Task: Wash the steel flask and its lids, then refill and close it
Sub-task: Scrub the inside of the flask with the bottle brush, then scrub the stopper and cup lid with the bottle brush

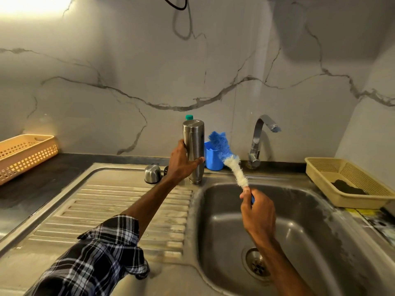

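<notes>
The steel flask (194,146) stands inverted, mouth down, on the sink ledge between drainboard and basin. My left hand (181,162) grips its body at mid-height. My right hand (257,212) holds the handle of a bottle brush (226,157) over the basin, its white and blue bristles pointing up and left beside the flask. A steel cup lid (152,173) sits upside down on the ledge left of the flask, with a small dark lid (166,170) partly hidden behind my left wrist.
A blue cup (212,158) and a teal-capped bottle (189,117) stand behind the flask. The tap (259,137) is at the back of the basin (299,221), with no water running. A yellow tray (350,180) sits at right, an orange basket (23,154) at left.
</notes>
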`<state>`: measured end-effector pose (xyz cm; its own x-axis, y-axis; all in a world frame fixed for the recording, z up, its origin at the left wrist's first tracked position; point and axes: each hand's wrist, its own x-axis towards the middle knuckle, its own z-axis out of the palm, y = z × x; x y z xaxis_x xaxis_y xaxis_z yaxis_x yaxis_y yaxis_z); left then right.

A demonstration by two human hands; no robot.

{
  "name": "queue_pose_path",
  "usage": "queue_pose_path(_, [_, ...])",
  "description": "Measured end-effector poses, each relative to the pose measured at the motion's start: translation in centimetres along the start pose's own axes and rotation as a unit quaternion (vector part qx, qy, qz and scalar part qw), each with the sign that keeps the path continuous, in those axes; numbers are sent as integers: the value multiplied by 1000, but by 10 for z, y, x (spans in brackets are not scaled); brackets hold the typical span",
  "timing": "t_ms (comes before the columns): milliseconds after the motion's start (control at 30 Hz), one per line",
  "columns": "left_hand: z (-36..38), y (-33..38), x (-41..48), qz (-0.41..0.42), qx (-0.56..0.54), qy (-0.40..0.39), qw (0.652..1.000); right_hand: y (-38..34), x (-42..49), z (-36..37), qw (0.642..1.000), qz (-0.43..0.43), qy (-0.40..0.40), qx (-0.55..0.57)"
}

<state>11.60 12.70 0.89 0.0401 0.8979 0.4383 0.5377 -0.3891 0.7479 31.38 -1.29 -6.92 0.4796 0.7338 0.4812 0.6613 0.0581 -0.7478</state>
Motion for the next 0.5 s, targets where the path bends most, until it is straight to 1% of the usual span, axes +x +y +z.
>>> queue_pose_path(167, [-3,2,9,-15,40,-19,999,2,2,-1,1000,10,-7,-7])
queue_pose_path(400, [-4,-1,2,-33,52,-19,998,4,2,0,999,27,-20,-23])
queue_pose_path(500, [-8,-6,-1,-30,95,-47,994,3,2,-2,999,28,-19,-22])
